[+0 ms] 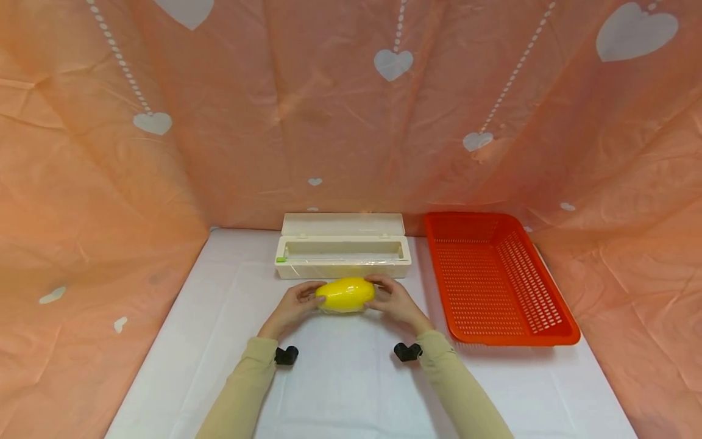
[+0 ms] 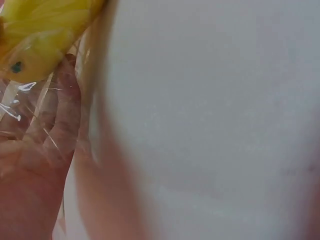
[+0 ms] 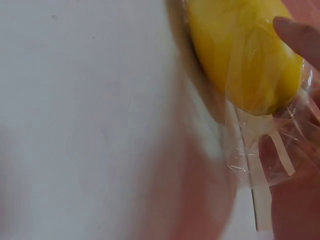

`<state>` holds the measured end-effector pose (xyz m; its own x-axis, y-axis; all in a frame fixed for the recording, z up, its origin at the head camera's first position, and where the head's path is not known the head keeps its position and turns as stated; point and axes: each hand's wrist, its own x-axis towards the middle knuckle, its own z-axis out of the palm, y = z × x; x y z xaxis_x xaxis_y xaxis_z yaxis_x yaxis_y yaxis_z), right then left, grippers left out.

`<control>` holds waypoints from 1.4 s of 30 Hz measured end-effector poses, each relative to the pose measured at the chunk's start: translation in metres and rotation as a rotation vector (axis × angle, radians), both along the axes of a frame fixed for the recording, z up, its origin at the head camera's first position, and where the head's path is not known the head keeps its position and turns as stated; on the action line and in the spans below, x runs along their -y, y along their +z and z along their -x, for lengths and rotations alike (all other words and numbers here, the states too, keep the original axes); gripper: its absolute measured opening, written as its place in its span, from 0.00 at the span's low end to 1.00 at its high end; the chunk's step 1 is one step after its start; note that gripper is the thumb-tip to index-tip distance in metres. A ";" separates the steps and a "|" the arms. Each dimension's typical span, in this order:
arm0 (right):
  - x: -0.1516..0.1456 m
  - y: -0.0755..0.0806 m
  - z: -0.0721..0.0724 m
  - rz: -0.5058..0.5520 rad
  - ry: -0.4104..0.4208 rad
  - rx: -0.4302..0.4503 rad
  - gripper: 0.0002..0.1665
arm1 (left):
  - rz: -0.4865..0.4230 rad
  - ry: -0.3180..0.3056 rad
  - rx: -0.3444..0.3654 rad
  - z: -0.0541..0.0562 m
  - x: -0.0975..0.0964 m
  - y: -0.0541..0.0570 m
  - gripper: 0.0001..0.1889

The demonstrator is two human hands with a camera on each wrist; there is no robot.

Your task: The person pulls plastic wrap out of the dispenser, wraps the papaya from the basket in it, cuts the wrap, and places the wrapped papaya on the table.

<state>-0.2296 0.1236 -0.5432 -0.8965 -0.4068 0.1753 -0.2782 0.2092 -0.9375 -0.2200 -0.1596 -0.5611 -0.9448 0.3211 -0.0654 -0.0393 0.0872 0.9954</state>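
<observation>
A long, smooth yellow fruit (image 1: pixel 345 295) with clear plastic film around it lies crosswise between the two hands in the head view. My left hand (image 1: pixel 297 305) holds its left end, thumb on the near side. At the right end, my right hand (image 1: pixel 392 298) grips it with thumb and fingers. Loose cling film (image 2: pixel 30 110) hangs past the fruit over the left fingers in the left wrist view; a small dark spot marks that end. More film (image 3: pixel 250 155) sticks out from the fruit's other end, beside the right thumb and fingers.
Just behind the fruit stands a white cling film dispenser (image 1: pixel 343 270), lid raised, with a green slider at its left. An orange-red perforated basket (image 1: pixel 448 305) sits on the right of the white-covered table (image 1: pixel 340 390). Orange curtains (image 1: pixel 340 122) with hearts enclose the back and sides.
</observation>
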 end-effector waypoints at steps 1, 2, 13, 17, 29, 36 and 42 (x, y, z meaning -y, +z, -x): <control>0.001 -0.004 0.002 0.007 -0.011 0.019 0.34 | 0.004 0.009 0.007 0.001 0.000 0.000 0.25; 0.001 -0.008 0.004 0.005 -0.030 0.035 0.33 | 0.010 0.019 0.013 0.001 0.000 -0.001 0.24; 0.009 -0.020 0.013 0.077 -0.200 0.130 0.29 | 0.054 0.110 0.020 0.009 -0.004 -0.006 0.21; 0.004 -0.018 0.013 0.107 -0.161 0.164 0.30 | 0.061 0.118 0.037 0.012 -0.005 -0.003 0.21; -0.022 -0.018 0.009 0.149 -0.248 0.104 0.17 | 0.080 0.132 0.045 0.018 -0.002 -0.002 0.23; -0.022 -0.027 0.014 0.151 -0.383 0.133 0.08 | 0.031 0.093 0.072 0.021 -0.003 -0.004 0.21; -0.016 -0.029 0.019 0.204 -0.435 0.227 0.14 | 0.022 0.070 0.094 0.023 -0.002 -0.007 0.23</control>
